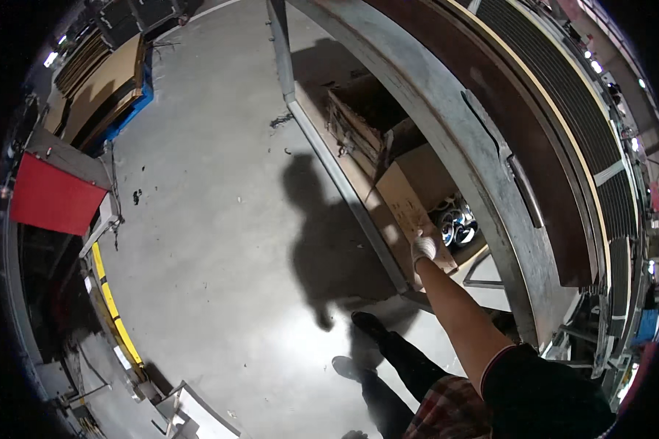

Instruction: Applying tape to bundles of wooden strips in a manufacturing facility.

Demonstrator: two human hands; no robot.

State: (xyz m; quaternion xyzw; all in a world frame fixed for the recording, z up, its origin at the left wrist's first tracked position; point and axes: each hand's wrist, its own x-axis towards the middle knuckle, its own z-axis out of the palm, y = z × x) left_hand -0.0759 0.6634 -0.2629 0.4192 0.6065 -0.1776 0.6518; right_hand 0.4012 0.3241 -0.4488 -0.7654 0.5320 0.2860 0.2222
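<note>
My right hand (423,247), in a white glove, reaches under the workbench to an open cardboard box (404,203). Its fingers are bent at the near end of the box's side wall and seem to grip it; the fingertips are partly hidden. Inside the box, close to the hand, lie several shiny, rounded metal parts (457,222), chrome and dark blue. My left hand does not show. A small dark shape at the bottom edge of the view cannot be made out.
The bench's grey metal frame (447,139) curves over the box, with a low rail (344,186) in front. Behind the box stands a worn wooden crate (355,132). On the left are stacked cardboard sheets (110,88), a red panel (55,193) and a yellow-marked edge (116,304).
</note>
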